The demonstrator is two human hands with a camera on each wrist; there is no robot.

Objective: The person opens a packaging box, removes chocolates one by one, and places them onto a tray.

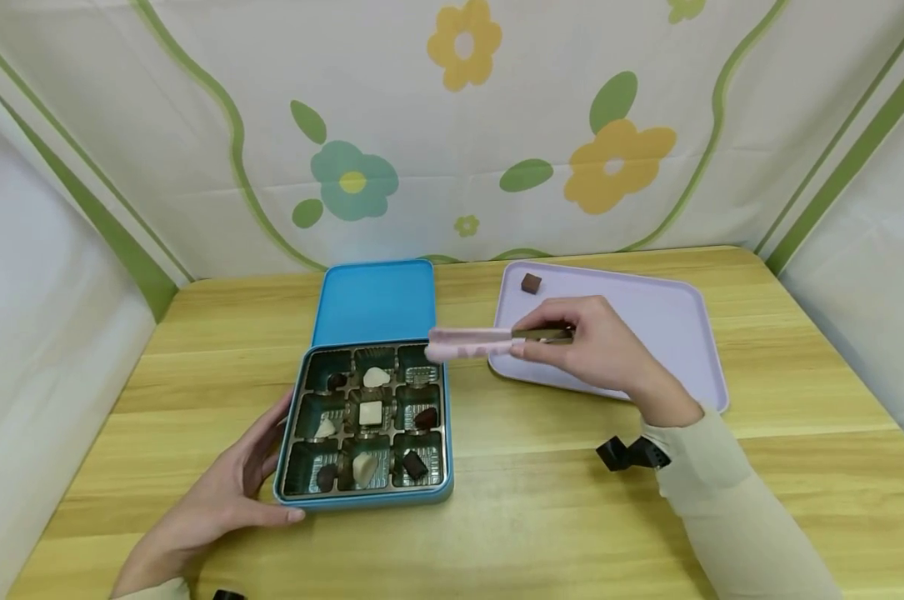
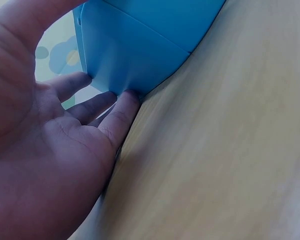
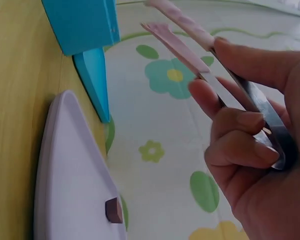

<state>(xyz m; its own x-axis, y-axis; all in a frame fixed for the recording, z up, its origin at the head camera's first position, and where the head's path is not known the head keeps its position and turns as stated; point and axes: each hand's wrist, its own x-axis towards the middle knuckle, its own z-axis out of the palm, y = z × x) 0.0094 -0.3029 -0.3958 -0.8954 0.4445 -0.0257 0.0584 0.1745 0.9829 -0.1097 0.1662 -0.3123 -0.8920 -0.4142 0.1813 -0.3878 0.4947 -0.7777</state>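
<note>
My right hand (image 1: 597, 346) grips metal tongs (image 3: 247, 92) with pink tips. In the right wrist view the tips stand apart with nothing between them. From the head view, they hang over the far right corner of a blue tin (image 1: 362, 498). Divided into compartments, the tin's insert holds several chocolates, among them a white square piece (image 1: 371, 412) and a dark block (image 1: 414, 464). My left hand (image 1: 222, 492) rests against the tin's left side, fingertips touching its blue wall (image 2: 135, 47) and thumb by the near left corner.
Behind the tin lies a blue lid (image 1: 377, 302). To the right, a lilac tray (image 1: 646, 321) carries one brown chocolate cube (image 1: 531, 283) near its far left corner. A flowered cloth (image 1: 422, 125) hangs behind the wooden table (image 1: 526, 517).
</note>
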